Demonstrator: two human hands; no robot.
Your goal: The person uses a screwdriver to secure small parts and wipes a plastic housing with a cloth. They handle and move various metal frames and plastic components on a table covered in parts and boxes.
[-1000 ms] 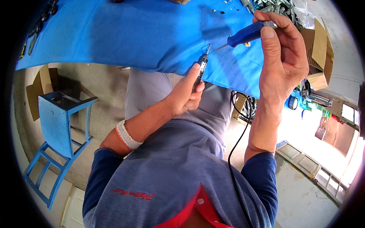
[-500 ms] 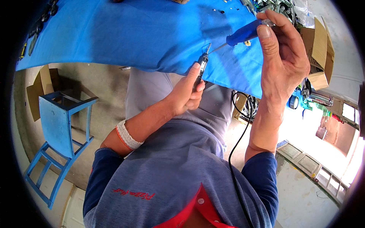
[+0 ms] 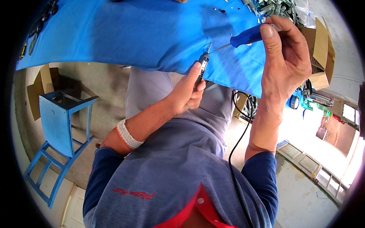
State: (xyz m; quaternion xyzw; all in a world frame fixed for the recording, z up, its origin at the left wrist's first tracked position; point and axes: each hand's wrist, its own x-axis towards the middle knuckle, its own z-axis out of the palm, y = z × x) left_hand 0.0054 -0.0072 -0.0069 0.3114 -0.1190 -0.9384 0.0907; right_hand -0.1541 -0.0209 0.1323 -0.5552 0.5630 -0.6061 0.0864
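Observation:
My left hand (image 3: 187, 91) is closed around a slim dark tool-like piece (image 3: 204, 64) with a lighter strip along its side and a thin metal rod at its far end. What exactly this piece is, I cannot make out. My right hand (image 3: 286, 62) grips a screwdriver (image 3: 247, 37) by the end of its blue handle, between thumb and fingers. The screwdriver's thin shaft slants down to the left. Its tip meets the far end of the dark piece, near the base of the rod; whether it touches is too small to tell.
A blue cloth covers the table (image 3: 133, 34). A pile of small metal parts (image 3: 275, 9) lies at the far right, near an open cardboard box (image 3: 319, 49). At the left stands a blue chair (image 3: 57, 125). A black cable (image 3: 237, 142) hangs down beside my right arm.
My right hand and the screwdriver's handle have shifted slightly to the right and toward me. The screwdriver's tip stays at the dark piece. My left hand has hardly moved.

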